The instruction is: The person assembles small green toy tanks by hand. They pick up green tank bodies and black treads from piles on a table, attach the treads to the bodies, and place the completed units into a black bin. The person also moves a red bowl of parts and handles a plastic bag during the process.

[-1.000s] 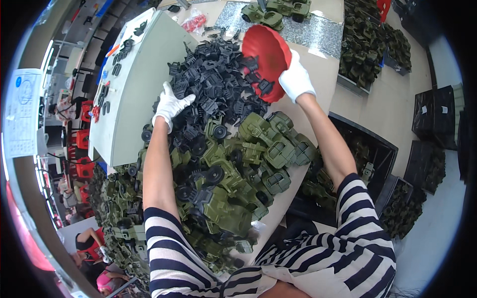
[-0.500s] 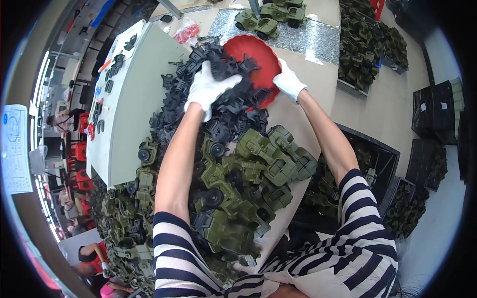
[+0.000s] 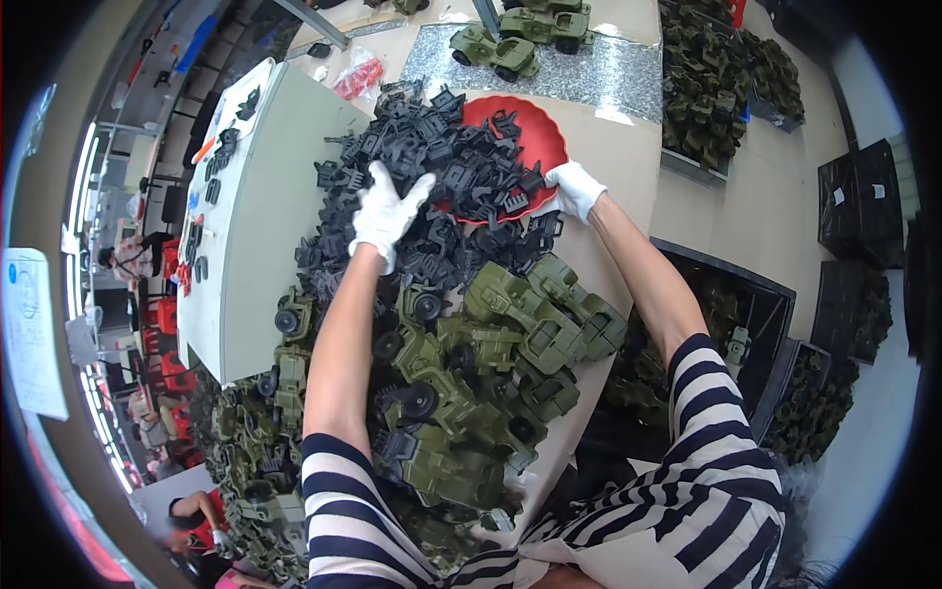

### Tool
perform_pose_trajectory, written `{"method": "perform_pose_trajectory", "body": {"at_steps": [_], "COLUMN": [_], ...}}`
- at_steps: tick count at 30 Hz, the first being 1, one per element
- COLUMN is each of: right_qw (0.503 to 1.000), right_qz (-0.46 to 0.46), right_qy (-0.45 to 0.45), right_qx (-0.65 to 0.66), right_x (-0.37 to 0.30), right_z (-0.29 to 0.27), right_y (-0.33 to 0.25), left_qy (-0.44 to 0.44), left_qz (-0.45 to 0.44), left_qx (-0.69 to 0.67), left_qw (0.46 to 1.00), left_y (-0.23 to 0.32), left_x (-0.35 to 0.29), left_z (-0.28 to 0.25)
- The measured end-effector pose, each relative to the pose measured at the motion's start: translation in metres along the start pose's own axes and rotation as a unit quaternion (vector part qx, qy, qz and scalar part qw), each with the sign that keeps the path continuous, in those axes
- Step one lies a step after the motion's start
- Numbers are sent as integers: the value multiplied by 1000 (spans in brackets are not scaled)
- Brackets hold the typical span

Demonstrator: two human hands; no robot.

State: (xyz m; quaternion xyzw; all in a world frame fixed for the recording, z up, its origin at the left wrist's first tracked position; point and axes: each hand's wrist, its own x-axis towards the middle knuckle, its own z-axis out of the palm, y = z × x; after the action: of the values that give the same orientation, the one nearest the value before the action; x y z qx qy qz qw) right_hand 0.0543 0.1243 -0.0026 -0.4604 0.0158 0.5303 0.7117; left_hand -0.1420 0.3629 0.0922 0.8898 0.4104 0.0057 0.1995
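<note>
Two navy-and-cream striped sleeves (image 3: 343, 501) come in at the lower edge, beside a heap of olive-green toy jeeps (image 3: 456, 466) with black wheels. Right of these, below the table's edge, a black crate (image 3: 782, 312) holds more green pieces. Farther forward, the left gloved hand (image 3: 388, 211) is spread wide, thumb apart from the fingers, over a pile of dark grey plastic parts (image 3: 392, 128); I cannot tell whether it presses on them. The right gloved hand (image 3: 577, 189) pinches the right rim of a red scalloped dish (image 3: 543, 147), which sits against the pile's right side with many parts inside. Beyond lie a clear bag with red contents (image 3: 361, 77) and a speckled grey sheet (image 3: 618, 83) bearing assembled green jeeps (image 3: 496, 51).
</note>
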Motion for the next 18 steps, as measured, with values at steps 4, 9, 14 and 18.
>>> {"method": "perform_pose_trajectory", "body": {"at_steps": [4,9,14,18], "right_qw": [999,997,993,991], "right_qz": [1,-32,-17,-6], "right_qy": [-32,-60,-110,-132], "right_qx": [-5,32,24,20], "right_x": [-1,-42,-69,-115], "right_z": [-9,34,48,71], "right_y": [-2,-25,-37,-43], "left_qy": [-25,24,49,76], "left_qz": [76,78,85,76], "left_qx": [-108,-38,-38,-16], "left_qw": [991,996,994,994], "left_y": [71,88,100,113], "left_x": [-14,-31,-66,-121], "left_z": [-3,-14,-59,-102]}}
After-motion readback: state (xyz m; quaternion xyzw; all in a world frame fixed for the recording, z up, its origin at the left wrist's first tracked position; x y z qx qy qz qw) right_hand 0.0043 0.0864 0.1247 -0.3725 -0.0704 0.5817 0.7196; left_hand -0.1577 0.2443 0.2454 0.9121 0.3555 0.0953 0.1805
